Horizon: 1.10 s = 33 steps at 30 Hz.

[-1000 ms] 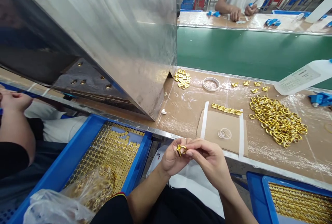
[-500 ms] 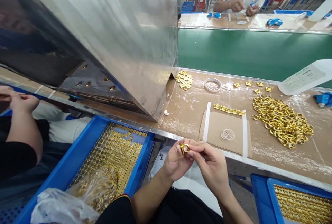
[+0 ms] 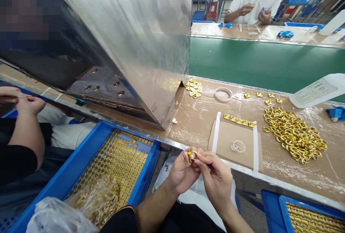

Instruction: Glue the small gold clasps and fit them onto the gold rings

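Between my two hands, just in front of the bench edge, is a gold ring (image 3: 194, 152) with a flat face turned to the left. My left hand (image 3: 181, 173) pinches it on the flat-faced side. My right hand (image 3: 215, 175) has thumb and fingertips closed at the right side of the band; whether a smaller item sits in those fingertips is hidden. Nearest on the bench is a cardboard sheet (image 3: 231, 157) with white tape strips and a small clear round dish (image 3: 238, 146). A row of gold square pieces (image 3: 239, 120) lies along its far edge.
A big pile of gold rings (image 3: 296, 134) lies right, a small gold pile (image 3: 194, 87) beside the metal housing (image 3: 151, 64). A tape roll (image 3: 223, 94) and tilted white bottle (image 3: 318, 91) stand behind. Blue trays (image 3: 81, 157) flank me. Co-workers sit left and across.
The whole view has shifted slightly, with the bench lower in the picture. Both my hands stay on the ring, with only a slight shift of the fingers.
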Each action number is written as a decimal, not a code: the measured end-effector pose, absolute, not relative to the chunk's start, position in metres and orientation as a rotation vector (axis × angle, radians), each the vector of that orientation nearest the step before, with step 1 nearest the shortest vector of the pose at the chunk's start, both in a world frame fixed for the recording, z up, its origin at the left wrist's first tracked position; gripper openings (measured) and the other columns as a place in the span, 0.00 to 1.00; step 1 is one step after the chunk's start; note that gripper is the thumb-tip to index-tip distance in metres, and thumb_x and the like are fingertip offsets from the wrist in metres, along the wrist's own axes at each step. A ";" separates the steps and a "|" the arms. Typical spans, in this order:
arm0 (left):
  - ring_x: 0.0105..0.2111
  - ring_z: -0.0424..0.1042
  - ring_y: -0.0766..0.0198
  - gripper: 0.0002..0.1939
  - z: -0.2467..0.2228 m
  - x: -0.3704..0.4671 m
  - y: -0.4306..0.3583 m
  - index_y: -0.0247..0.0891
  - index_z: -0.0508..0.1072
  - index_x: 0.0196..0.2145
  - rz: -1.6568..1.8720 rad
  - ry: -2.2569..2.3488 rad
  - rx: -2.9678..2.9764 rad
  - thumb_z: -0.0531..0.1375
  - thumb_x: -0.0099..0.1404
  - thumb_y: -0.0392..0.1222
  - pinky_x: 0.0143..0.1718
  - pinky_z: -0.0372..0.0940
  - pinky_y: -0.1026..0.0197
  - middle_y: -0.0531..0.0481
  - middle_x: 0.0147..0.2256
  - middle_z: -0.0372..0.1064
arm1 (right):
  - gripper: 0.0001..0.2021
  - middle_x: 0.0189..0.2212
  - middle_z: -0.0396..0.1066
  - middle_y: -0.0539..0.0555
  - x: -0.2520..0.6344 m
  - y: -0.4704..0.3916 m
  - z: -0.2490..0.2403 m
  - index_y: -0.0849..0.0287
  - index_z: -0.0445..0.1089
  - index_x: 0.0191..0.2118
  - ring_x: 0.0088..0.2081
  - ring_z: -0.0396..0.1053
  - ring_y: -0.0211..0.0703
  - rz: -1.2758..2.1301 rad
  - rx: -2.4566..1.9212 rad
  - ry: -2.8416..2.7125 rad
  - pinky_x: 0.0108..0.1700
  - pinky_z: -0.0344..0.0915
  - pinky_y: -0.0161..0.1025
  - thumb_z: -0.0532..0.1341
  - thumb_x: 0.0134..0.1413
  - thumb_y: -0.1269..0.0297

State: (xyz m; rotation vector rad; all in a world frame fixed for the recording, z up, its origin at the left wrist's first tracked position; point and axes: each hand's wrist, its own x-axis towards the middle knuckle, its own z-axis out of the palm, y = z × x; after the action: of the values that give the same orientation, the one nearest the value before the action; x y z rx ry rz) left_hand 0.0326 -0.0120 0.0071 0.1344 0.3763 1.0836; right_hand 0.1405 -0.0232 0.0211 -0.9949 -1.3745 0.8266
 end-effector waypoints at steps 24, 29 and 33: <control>0.31 0.73 0.72 0.14 0.011 0.039 -0.013 0.32 0.80 0.28 1.042 0.309 -0.014 0.79 0.49 0.40 0.38 0.66 0.71 0.52 0.30 0.74 | 0.08 0.36 0.73 0.55 0.156 -0.025 0.019 0.58 0.77 0.42 0.36 0.77 0.40 0.403 -1.028 -1.596 0.39 0.77 0.32 0.61 0.66 0.75; 0.32 0.75 0.73 0.14 0.008 0.038 -0.014 0.32 0.81 0.30 1.035 0.287 -0.027 0.79 0.49 0.39 0.41 0.66 0.70 0.52 0.30 0.76 | 0.09 0.34 0.73 0.54 0.150 -0.021 0.021 0.59 0.76 0.40 0.34 0.77 0.38 0.326 -1.005 -1.587 0.37 0.75 0.29 0.59 0.69 0.74; 0.30 0.73 0.72 0.13 0.000 0.043 -0.014 0.33 0.81 0.30 1.092 0.288 -0.019 0.78 0.52 0.41 0.38 0.64 0.68 0.52 0.29 0.75 | 0.09 0.33 0.75 0.54 0.152 -0.021 0.009 0.57 0.76 0.39 0.32 0.78 0.39 0.230 -1.000 -1.610 0.35 0.75 0.31 0.59 0.69 0.73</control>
State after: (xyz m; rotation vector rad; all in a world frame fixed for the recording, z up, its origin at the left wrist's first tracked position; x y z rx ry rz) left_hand 0.0427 -0.0143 0.0001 -0.0190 0.2881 1.0920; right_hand 0.1515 -0.0210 0.0085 -0.9997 -1.6099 0.2300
